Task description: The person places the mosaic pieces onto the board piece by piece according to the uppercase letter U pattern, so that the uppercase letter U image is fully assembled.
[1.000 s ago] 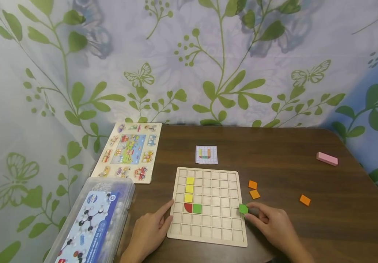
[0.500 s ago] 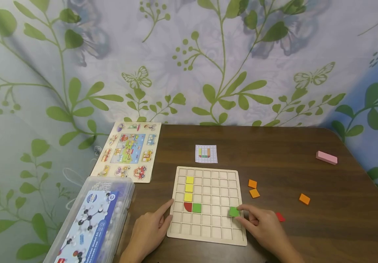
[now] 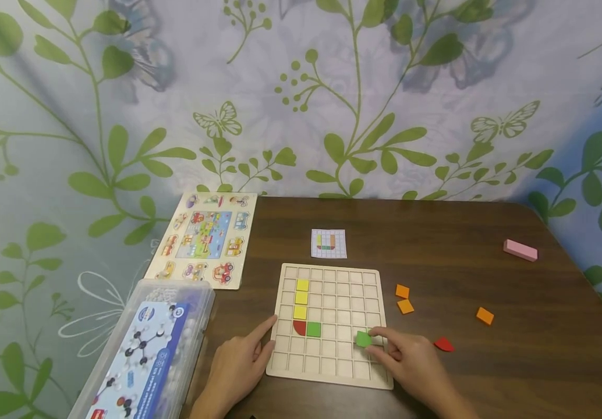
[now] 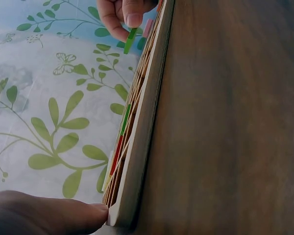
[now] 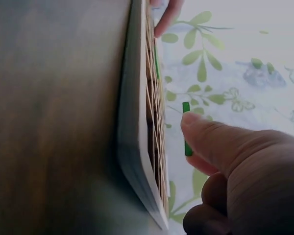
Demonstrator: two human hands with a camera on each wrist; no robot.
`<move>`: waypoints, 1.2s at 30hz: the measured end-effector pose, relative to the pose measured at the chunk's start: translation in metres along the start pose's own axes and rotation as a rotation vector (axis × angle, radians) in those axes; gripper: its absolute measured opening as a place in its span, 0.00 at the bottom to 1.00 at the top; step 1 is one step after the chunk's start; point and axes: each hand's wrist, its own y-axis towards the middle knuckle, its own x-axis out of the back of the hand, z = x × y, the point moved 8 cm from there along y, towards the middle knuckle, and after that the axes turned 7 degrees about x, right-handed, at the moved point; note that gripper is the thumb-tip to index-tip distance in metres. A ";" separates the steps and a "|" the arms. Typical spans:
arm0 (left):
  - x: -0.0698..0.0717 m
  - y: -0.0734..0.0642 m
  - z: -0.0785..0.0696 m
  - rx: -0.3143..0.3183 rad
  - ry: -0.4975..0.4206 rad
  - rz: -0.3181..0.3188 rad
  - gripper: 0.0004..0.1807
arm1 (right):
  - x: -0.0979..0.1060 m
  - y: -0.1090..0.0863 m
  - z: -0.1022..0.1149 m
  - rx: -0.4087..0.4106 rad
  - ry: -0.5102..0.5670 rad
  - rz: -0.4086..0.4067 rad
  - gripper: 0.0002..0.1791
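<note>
A wooden grid board (image 3: 336, 372) lies on the table with yellow tiles (image 3: 301, 298) in a column. Below them sit a red quarter-round tile (image 3: 299, 328) and a green tile (image 3: 314, 329), side by side. My right hand (image 3: 408, 361) pinches a second green tile (image 3: 363, 339) between thumb and forefinger over the board's right part. In the right wrist view this green tile (image 5: 187, 129) is held apart from the board surface. At the board's left edge my left hand (image 3: 238, 366) touches the wood with extended forefinger and thumb (image 4: 83, 215).
Right of the board lie orange tiles (image 3: 403, 291), a red tile (image 3: 443, 344) and a pink block (image 3: 520, 250). Behind it is a small pattern card (image 3: 329, 244). A picture puzzle (image 3: 248, 233) and a clear plastic case (image 3: 204, 297) stand on the left.
My right hand has carried the green tile leftward from the board's right edge to above its grid. A red tile has come into sight beside that hand. The left hand stays put.
</note>
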 end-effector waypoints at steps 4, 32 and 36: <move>0.001 0.000 -0.001 0.001 -0.011 0.002 0.23 | 0.000 0.003 0.008 0.030 -0.044 0.015 0.15; 0.003 -0.001 -0.002 -0.009 -0.007 -0.024 0.22 | -0.039 0.031 0.020 -0.025 0.004 0.223 0.11; 0.004 0.000 -0.004 -0.015 -0.014 -0.030 0.22 | -0.045 0.036 0.019 -0.057 0.004 0.262 0.12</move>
